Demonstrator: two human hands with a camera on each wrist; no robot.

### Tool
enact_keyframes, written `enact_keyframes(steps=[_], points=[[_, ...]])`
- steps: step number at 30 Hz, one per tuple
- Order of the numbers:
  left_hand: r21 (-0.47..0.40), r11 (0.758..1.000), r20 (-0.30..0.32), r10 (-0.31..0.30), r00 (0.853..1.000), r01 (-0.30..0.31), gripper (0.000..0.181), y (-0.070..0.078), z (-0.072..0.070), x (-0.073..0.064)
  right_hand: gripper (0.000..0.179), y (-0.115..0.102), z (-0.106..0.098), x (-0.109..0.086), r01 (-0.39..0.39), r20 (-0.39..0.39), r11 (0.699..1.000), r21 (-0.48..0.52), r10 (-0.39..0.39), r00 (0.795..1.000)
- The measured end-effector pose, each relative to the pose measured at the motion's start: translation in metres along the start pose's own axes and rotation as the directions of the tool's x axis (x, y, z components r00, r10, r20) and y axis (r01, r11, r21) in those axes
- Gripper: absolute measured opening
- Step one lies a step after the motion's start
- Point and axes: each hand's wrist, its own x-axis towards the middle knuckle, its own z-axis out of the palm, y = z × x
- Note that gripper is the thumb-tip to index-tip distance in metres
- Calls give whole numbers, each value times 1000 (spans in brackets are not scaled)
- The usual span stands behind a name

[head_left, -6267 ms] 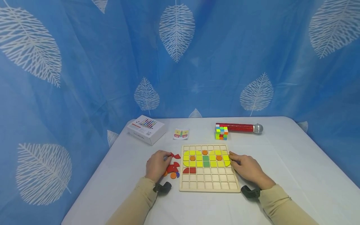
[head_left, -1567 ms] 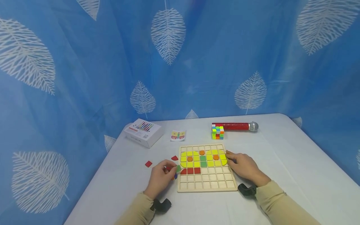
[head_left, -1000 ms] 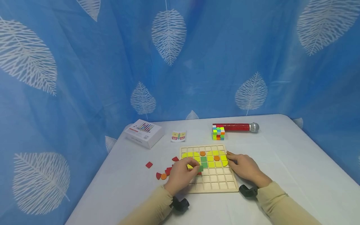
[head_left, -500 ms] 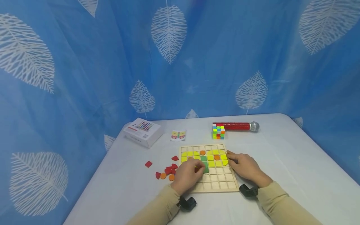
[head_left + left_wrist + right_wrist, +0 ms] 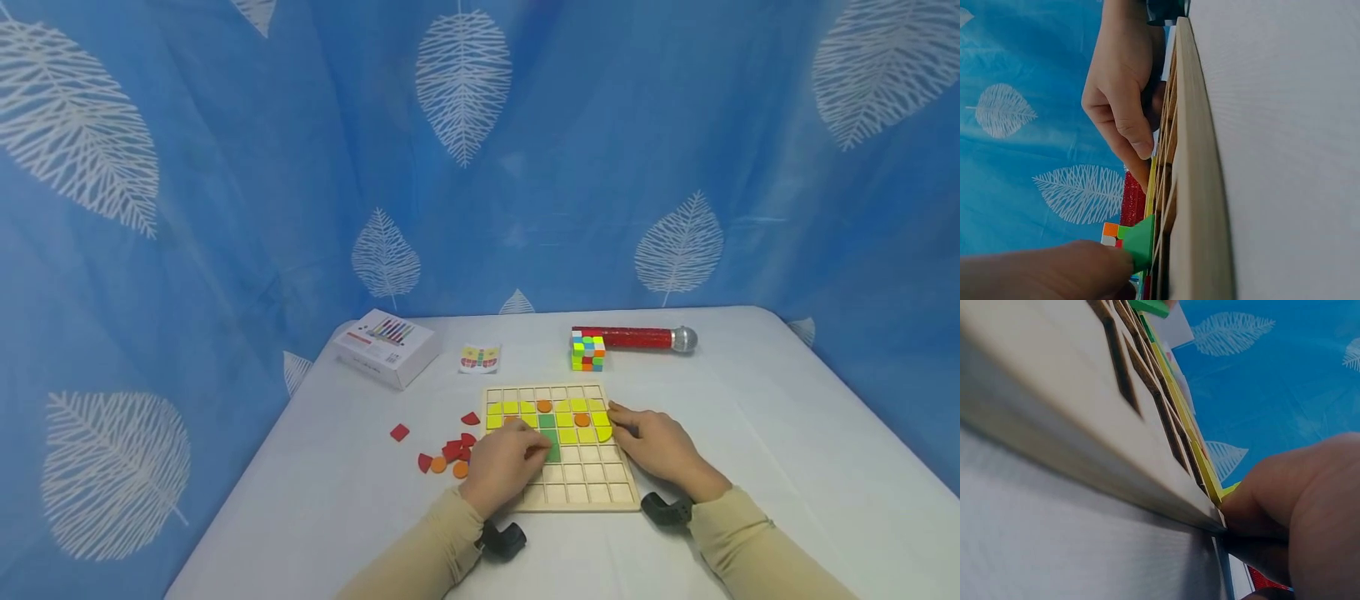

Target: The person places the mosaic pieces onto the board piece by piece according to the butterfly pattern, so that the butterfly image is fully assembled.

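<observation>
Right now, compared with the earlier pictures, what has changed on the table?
The left hand has moved right, from the loose pieces to the grid board, and now pinches a green square. The right hand still touches the board's right edge; cube, microphone, box and picture card stayed put.

A box (image 5: 387, 350) lies left of the frame's centre; right of centre, a cube (image 5: 587, 352) stands just before a red microphone (image 5: 641, 338). A blue curtain (image 5: 570, 208) fills the top.

White-covered tabletop (image 5: 757, 442), far right corner rounded. Blue drape (image 5: 570, 183) (white leaf print (image 5: 463, 87)) behind far edge, past both sides.
</observation>
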Motion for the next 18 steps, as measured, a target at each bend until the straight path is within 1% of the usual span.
enact_keyframes(steps=[3, 6, 7, 9, 12, 14, 16, 18], points=[[45, 999, 25, 13, 1000, -14, 18, 1, 0, -1, 43, -1, 0, 0, -1, 0, 1000, 0, 1, 1000], [58, 998, 37, 23, 999, -25, 19, 1, -1, -2, 44, -1, 0, 0, -4, 1, 1000, -3, 4, 1000], [57, 998, 34, 25, 999, -27, 19, 2, -1, -2, 44, -1, 0, 0, -5, 1, 1000, -4, 5, 1000], [46, 999, 9, 18, 1000, -18, 17, 2, -2, -2, 44, -1, 0, 0, -4, -1, 1000, -5, 4, 1000], [31, 999, -50, -20, 999, 21, 15, -1, -7, -2, 44, 0, 0, 0, -6, -1, 1000, -2, 6, 1000], [24, 998, -83, -53, 995, 55, 15, -7, -14, -3, 44, 1, 0, 0, -10, 2, 1000, -3, 10, 1000], [25, 995, -85, -96, 992, 99, 16, -16, -25, -3, 44, 1, 0, 0, -16, 5, 1000, -2, 16, 1000], [41, 988, -70, -143, 987, 146, 18, -29, -37, -3, 44, 1, 0, 1, -19, 7, 1000, -3, 19, 1000]])
